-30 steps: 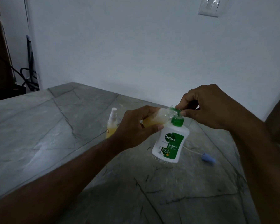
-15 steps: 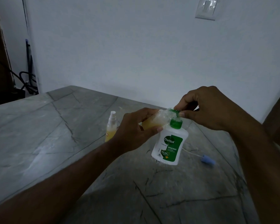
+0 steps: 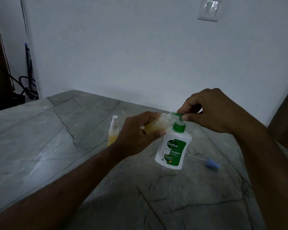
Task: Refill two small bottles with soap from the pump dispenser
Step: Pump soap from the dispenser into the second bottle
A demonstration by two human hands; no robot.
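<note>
A single head-worn camera looks forward and down from close above the marble table (image 3: 40,138), facing a white wall (image 3: 140,55); the lighting is dim, perhaps hiding detail.

Pump head (image 3: 177,115) mostly hidden under right hand (image 3: 211,112), small bottle's (image 3: 158,126) mouth perhaps touching the pump head, unclear

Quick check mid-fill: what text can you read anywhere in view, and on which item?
"Dettol": pump dispenser, green label.
"ORIGINAL": same label, below the brand.
"99.99%": same label, lower left.
Smaller print on that label: too small to read.
Spray bottle: a small red-edged sticker, unreadable.
Wall switch: no text.
</note>
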